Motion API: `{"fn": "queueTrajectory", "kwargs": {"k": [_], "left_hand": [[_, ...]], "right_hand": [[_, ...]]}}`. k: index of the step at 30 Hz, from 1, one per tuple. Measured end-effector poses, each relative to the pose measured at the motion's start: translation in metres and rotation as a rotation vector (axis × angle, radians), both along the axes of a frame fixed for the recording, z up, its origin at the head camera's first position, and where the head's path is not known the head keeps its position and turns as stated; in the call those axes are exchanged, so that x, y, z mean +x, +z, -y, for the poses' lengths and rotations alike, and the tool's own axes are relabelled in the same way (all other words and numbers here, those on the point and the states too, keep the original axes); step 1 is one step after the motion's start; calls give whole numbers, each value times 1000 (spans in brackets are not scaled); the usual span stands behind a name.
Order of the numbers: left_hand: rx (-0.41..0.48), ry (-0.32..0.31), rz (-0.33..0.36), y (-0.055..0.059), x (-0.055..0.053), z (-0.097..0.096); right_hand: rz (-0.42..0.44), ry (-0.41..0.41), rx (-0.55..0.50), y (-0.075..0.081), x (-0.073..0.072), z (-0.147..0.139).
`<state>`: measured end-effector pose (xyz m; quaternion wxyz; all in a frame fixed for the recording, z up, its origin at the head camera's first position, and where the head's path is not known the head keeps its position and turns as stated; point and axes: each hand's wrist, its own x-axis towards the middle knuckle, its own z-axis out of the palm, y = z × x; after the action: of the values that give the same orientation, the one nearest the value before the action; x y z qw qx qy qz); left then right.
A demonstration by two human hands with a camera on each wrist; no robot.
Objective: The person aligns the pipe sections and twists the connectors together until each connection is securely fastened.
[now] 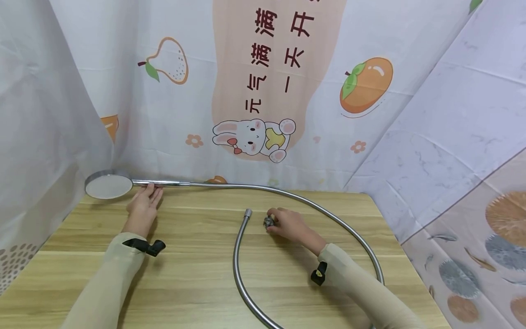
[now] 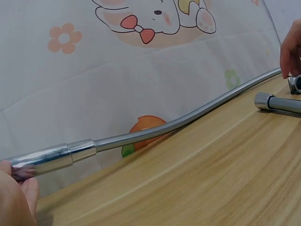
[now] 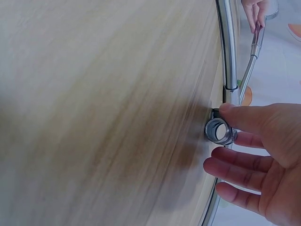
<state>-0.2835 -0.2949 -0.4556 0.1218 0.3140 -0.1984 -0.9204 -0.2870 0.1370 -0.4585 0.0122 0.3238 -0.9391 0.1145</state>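
A chrome shower head [image 1: 108,186] with a round pale face lies at the back left, at the foot of the curtain. My left hand [image 1: 141,206] holds its handle [image 2: 44,159] between thumb and fingers. From that handle a metal shower hose [image 1: 304,199] runs right and loops round to the front. The hose's free end nut [image 1: 248,213] lies mid-table. Just right of it, my right hand [image 1: 291,225] pinches a small chrome fitting [image 3: 220,131] between thumb and index finger, its round opening facing the right wrist camera. The other right fingers are spread loosely.
The wood-grain table [image 1: 185,269] carries all of this. A printed curtain [image 1: 176,128] hangs along its back edge, with marbled cloth [image 1: 435,123] on the right. The hose loop passes under or behind the right forearm [image 1: 365,292].
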Motion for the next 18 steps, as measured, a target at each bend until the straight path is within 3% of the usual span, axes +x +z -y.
{"fn": "queueTrajectory", "kwargs": {"k": [10,18], "left_hand": [[-13,-259,-80,-2,5,24],[-35,-272,-47,-6,8,29]], "right_hand": [[7,-6,-2,1,-1,1],[26,-12,-1,1,-2,2]]}}
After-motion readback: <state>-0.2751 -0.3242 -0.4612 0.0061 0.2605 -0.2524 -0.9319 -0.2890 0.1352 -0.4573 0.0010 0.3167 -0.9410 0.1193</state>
